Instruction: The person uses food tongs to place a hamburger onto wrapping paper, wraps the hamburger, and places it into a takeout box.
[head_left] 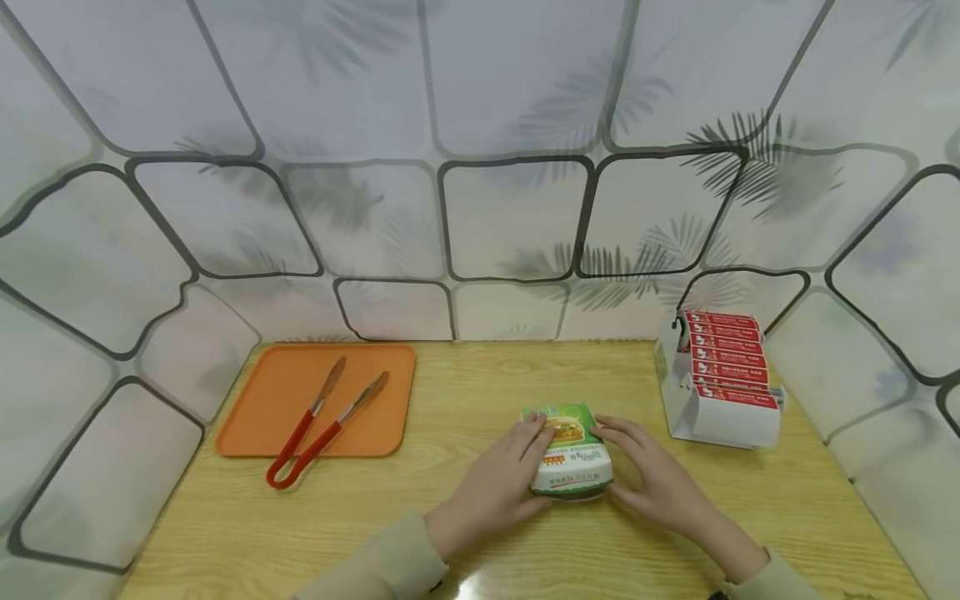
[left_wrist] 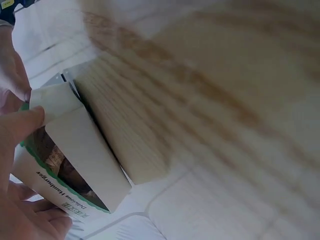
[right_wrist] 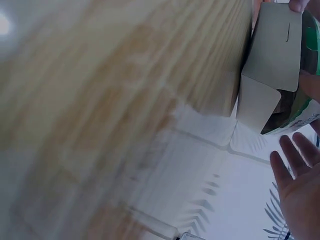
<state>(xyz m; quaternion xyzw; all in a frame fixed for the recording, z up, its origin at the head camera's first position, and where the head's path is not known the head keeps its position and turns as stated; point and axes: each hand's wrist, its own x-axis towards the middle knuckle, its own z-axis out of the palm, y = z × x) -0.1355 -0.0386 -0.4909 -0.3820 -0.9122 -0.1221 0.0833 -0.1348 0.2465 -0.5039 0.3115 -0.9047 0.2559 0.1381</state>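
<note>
A green and white hamburger box (head_left: 573,458) stands on the table between both hands, with a burger picture on top. My left hand (head_left: 498,467) grips its left side, fingertips over the top and thumb low near the front. In the left wrist view the box (left_wrist: 82,160) has loose white end flaps, and something brown shows inside through the gap. My right hand (head_left: 656,475) is at the box's right side, index fingertip at the top edge and thumb by the lower front corner. The right wrist view has several of its fingers (right_wrist: 295,155) extended, apart from the box.
An orange tray (head_left: 255,417) lies at the left with red-handled metal tongs (head_left: 303,437) across it, their handle past its front edge. At the right stands a white holder (head_left: 678,408) with red and white printed packets (head_left: 727,358). Patterned panels (head_left: 517,217) enclose the wooden table (head_left: 465,383).
</note>
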